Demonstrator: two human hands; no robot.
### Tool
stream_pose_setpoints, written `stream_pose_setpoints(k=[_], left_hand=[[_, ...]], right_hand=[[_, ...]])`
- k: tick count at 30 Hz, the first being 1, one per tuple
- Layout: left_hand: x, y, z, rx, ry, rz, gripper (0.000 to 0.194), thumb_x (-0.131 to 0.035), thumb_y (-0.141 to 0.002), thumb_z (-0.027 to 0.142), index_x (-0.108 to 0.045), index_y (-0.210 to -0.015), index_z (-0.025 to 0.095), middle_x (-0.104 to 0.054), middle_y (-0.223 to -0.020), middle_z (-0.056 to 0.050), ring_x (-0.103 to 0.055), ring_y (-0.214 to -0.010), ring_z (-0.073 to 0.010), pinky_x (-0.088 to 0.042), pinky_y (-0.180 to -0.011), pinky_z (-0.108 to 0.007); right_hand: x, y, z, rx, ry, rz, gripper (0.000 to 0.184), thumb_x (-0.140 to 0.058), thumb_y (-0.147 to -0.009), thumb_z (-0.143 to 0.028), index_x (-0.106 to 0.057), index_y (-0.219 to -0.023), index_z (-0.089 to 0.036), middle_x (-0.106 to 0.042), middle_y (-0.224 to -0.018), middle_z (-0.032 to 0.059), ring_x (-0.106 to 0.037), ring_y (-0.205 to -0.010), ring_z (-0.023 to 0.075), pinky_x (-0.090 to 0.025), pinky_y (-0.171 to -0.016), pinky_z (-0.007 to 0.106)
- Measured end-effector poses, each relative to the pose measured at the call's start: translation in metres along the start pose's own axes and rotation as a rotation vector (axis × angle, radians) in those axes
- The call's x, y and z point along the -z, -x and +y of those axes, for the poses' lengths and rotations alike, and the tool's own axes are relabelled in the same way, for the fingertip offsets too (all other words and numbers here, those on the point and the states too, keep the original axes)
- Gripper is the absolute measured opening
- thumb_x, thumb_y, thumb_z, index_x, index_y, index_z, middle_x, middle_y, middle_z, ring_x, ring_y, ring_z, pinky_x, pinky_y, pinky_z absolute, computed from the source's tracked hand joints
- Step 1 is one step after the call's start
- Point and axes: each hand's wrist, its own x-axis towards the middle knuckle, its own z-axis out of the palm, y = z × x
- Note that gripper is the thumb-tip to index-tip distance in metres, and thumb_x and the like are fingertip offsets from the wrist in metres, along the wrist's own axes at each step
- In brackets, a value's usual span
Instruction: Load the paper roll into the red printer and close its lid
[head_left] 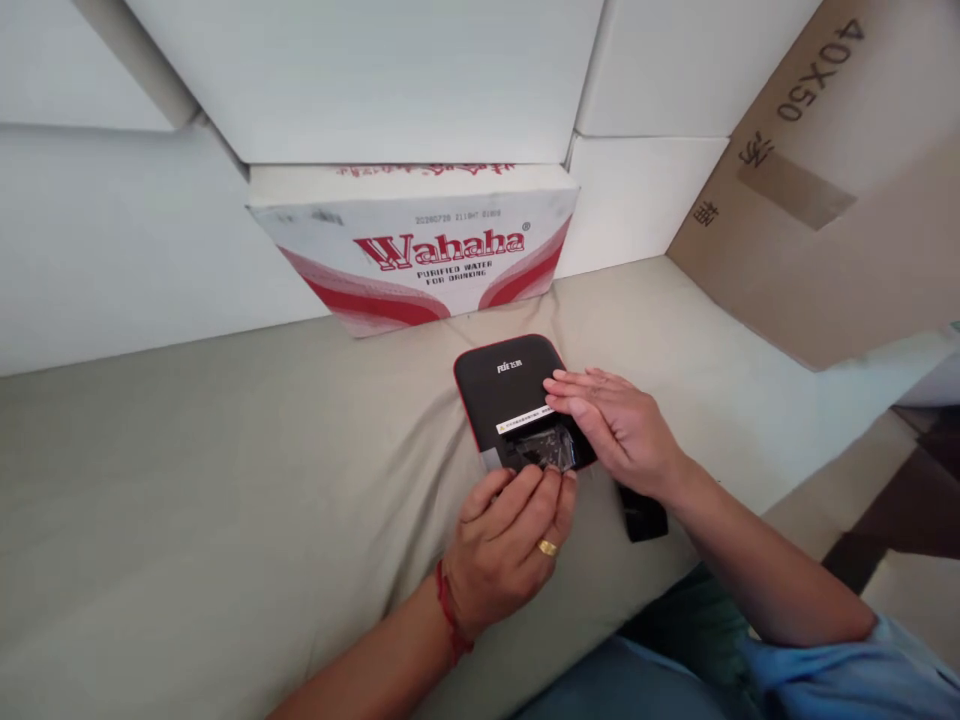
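Observation:
A flat black device (499,385) with rounded corners, a red rim and a white logo lies on the beige cloth. A white warning strip (523,419) crosses it. Crinkled clear plastic film (551,447) covers the glossy part at its near end. Bunched at that near edge, the fingers of my left hand (510,545) pinch the film; their tips are partly hidden. My right hand (626,430) rests along the device's right side, fingers stretched out and touching its top. Under my right wrist lies a dark slab-like object (643,515), partly covered.
A white and red Wahaha water carton (450,265) stands just beyond the device. Large white boxes (375,80) are stacked behind it. At the right leans a brown cardboard box (840,230) with printed markings. Wrinkled beige cloth (187,520) covers the surface.

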Motion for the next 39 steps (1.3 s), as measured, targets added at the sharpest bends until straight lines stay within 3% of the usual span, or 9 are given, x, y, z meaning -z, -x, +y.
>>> stream_pose_setpoints(k=[6, 9, 12, 17, 20, 26, 30, 35, 39], left_hand=[[0.005, -0.003, -0.006, 0.085, 0.262, 0.138, 0.056, -0.065, -0.096, 0.005, -0.06, -0.151, 0.017, -0.086, -0.106, -0.008, -0.08, -0.101, -0.0212, -0.061, -0.092, -0.037], [0.004, 0.0, -0.013, 0.335, 0.406, 0.269, 0.069, -0.069, -0.095, 0.009, -0.054, -0.158, 0.032, -0.078, -0.123, -0.007, -0.077, -0.112, -0.0222, -0.063, -0.1, -0.04], [-0.003, 0.001, -0.026, 0.624, 0.539, 0.398, 0.059, -0.075, -0.094, 0.025, -0.058, -0.149, 0.039, -0.065, -0.139, -0.007, -0.067, -0.135, -0.0286, -0.056, -0.12, -0.052], [-0.017, 0.004, -0.046, 0.934, 0.941, 0.212, 0.063, -0.061, -0.098, 0.045, -0.048, -0.159, 0.043, -0.05, -0.175, -0.002, -0.051, -0.162, -0.0328, -0.048, -0.134, -0.058], [-0.02, 0.009, -0.052, 0.951, 1.058, 0.157, 0.077, -0.061, -0.096, 0.045, -0.038, -0.169, 0.047, -0.041, -0.184, 0.003, -0.046, -0.168, -0.0314, -0.05, -0.134, -0.057], [-0.021, 0.02, -0.061, 0.866, 0.992, 0.072, 0.092, -0.067, -0.101, 0.058, -0.016, -0.177, 0.058, -0.022, -0.193, 0.009, -0.024, -0.18, -0.0281, -0.039, -0.143, -0.056], [-0.025, 0.024, -0.064, 0.851, 1.0, 0.058, 0.097, -0.069, -0.1, 0.066, -0.012, -0.178, 0.058, -0.014, -0.194, 0.006, -0.025, -0.18, -0.0308, -0.046, -0.138, -0.057], [-0.033, 0.025, -0.064, 0.824, 1.039, 0.09, 0.1, -0.072, -0.096, 0.074, -0.021, -0.178, 0.052, -0.019, -0.194, 0.002, -0.029, -0.178, -0.0335, -0.045, -0.139, -0.055], [-0.044, 0.029, -0.068, 0.919, 1.07, 0.225, 0.084, -0.068, -0.099, 0.073, -0.034, -0.172, 0.049, -0.034, -0.187, -0.002, -0.034, -0.176, -0.0304, -0.038, -0.143, -0.054]], right_hand=[[-0.02, 0.034, -0.007, 0.129, -0.02, 0.18, 0.035, -0.053, -0.114, -0.03, -0.087, -0.121, -0.031, -0.087, -0.135, 0.0045, -0.078, -0.138, 0.0255, -0.047, -0.133, 0.056], [-0.029, 0.06, -0.008, 0.165, 0.031, 0.268, 0.036, -0.056, -0.11, -0.028, -0.086, -0.13, -0.035, -0.088, -0.13, 0.0034, -0.079, -0.131, 0.0281, -0.052, -0.127, 0.059], [-0.035, 0.076, -0.006, 0.187, 0.056, 0.332, 0.042, -0.057, -0.109, -0.028, -0.081, -0.142, -0.036, -0.089, -0.129, 0.004, -0.08, -0.124, 0.0301, -0.061, -0.115, 0.059], [-0.042, 0.074, -0.002, 0.192, -0.027, 0.405, 0.042, -0.057, -0.109, -0.028, -0.082, -0.141, -0.037, -0.089, -0.124, 0.0034, -0.076, -0.12, 0.0311, -0.063, -0.108, 0.057], [-0.043, 0.071, -0.002, 0.164, -0.046, 0.398, 0.041, -0.055, -0.109, -0.029, -0.084, -0.136, -0.038, -0.09, -0.12, 0.0028, -0.077, -0.115, 0.0313, -0.063, -0.108, 0.058], [-0.04, 0.076, 0.001, 0.182, 0.037, 0.357, 0.039, -0.059, -0.108, -0.032, -0.084, -0.137, -0.038, -0.089, -0.125, 0.0023, -0.076, -0.117, 0.0315, -0.062, -0.111, 0.059], [-0.035, 0.077, -0.001, 0.217, 0.103, 0.365, 0.042, -0.064, -0.105, -0.03, -0.081, -0.143, -0.037, -0.087, -0.134, 0.0025, -0.075, -0.125, 0.0322, -0.063, -0.11, 0.058], [-0.006, 0.051, -0.012, 0.302, -0.007, 0.241, 0.031, -0.061, -0.11, -0.03, -0.084, -0.13, -0.026, -0.088, -0.132, 0.0102, -0.081, -0.12, 0.0287, -0.066, -0.104, 0.049], [0.024, 0.002, -0.019, 0.063, -0.08, -0.004, 0.035, -0.055, -0.115, -0.036, -0.088, -0.112, -0.026, -0.091, -0.113, 0.005, -0.085, -0.101, 0.0227, -0.065, -0.092, 0.036]])
